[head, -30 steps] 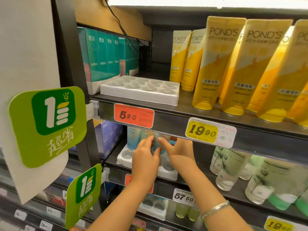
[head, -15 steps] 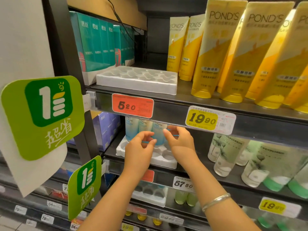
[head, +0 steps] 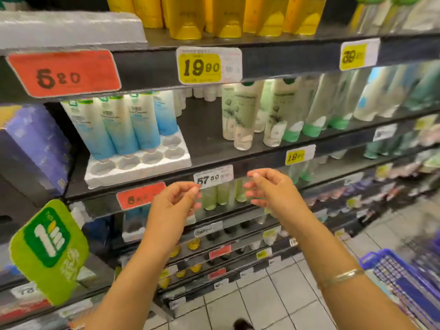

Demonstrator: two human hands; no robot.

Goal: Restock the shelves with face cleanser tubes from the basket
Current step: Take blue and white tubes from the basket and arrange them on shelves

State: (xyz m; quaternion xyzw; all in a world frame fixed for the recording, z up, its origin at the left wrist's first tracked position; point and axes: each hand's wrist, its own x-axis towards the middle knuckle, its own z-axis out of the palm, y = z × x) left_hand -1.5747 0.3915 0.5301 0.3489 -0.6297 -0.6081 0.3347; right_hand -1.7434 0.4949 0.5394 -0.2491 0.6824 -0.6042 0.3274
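Face cleanser tubes (head: 123, 125) — 4, as far as the blur allows — stand in the white tray (head: 133, 170) while left hand (head: 176, 203) and right hand (head: 271, 189) hover below, apart, fingers loosely curled, empty.

Bright even store light, heavy motion blur toward right and bottom edges, wide-angle bending of shelves (head: 238, 160)

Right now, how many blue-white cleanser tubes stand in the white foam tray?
4 visible, all upright in the foam tray's back slots: far left, next, third, rightmost set further back. Front slots are empty. More could be hidden behind the tubes.
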